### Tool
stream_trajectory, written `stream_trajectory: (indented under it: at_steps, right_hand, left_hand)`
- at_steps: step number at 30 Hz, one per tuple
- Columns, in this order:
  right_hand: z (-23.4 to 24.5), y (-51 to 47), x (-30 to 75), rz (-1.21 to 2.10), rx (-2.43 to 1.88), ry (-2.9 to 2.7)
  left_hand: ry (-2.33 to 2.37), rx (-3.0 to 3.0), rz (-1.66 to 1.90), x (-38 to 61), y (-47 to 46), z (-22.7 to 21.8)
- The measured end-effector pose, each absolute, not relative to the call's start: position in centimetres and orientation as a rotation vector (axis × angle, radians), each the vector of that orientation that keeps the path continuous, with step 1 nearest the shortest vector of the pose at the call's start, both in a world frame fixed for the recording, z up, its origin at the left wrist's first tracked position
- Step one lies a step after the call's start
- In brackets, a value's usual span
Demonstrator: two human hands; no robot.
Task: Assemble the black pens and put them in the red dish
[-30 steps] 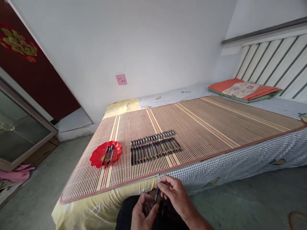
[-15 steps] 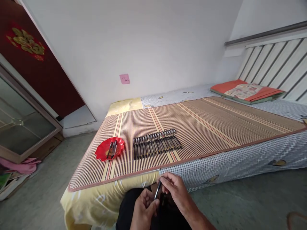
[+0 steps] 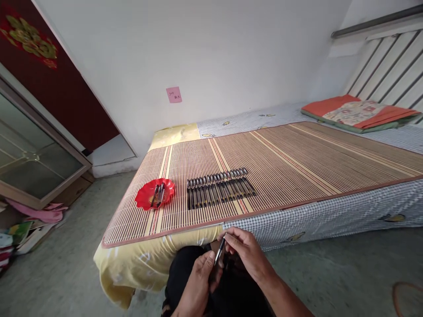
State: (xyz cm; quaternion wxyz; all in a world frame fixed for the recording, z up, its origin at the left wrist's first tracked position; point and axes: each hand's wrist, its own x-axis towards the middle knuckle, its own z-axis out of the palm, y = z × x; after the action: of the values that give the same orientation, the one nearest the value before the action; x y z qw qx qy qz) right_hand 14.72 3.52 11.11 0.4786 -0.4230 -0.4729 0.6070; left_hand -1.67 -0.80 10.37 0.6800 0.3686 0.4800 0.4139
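Observation:
Both my hands hold one dark pen over my lap, in front of the bed's near edge. My left hand wraps its lower end. My right hand pinches its upper end with the fingertips. On the striped bamboo mat lies a row of several dark pens side by side. Left of that row sits a red scalloped plate with a few pens lying in it.
The mat covers a low bed with a yellow sheet and a checked sheet. A folded orange cushion lies at the far right. A glass-fronted cabinet and a heap of cloth stand at the left. A pink note hangs on the wall.
The view has shifted, so the bed and plate sit a little higher and further right in the picture. My hands stay together on the pen, now slightly higher.

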Motion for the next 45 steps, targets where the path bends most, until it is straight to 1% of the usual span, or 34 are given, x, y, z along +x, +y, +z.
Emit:
stream_trajectory:
  at_steps: [6, 9, 15, 22, 26, 29, 33, 37, 45]
  right_hand:
    - [11.2, 3.5, 14.8, 1.540, -0.999, -1.140]
    - [10.9, 3.6, 14.8, 1.570, -0.981, -1.085]
    - [10.1, 3.7, 14.7, 1.607, -0.914, -0.966]
    - [11.5, 4.7, 16.0, 1.520, -0.837, -0.717]
    - [13.2, 6.7, 20.0, 1.345, -0.836, -0.546]
    - [14.0, 7.5, 22.1, 1.229, -0.839, -0.481]
    - [13.5, 6.6, 20.3, 1.354, -0.859, -0.579]
    - [12.5, 5.2, 16.6, 1.475, -0.838, -0.690]
    - [12.3, 4.6, 14.6, 1.453, -0.874, -0.762]
  left_hand:
    - [1.036, 0.835, 0.961, -1.8, -0.4, 10.4]
    - [1.035, 0.790, 0.932, -1.7, -0.5, 10.3]
    - [0.884, 0.657, 0.863, -1.3, -0.9, 10.4]
    - [0.948, 0.740, 0.801, -1.9, -1.1, 10.0]
    - [0.997, 0.839, 0.763, -3.2, -1.2, 9.0]
    - [1.051, 0.826, 0.835, -3.6, -0.6, 8.8]
    - [1.062, 0.826, 1.034, -2.3, 0.9, 10.5]
    - [1.003, 0.868, 1.053, -0.7, 1.8, 12.5]
    - [1.019, 0.873, 1.121, 0.1, 1.6, 12.6]
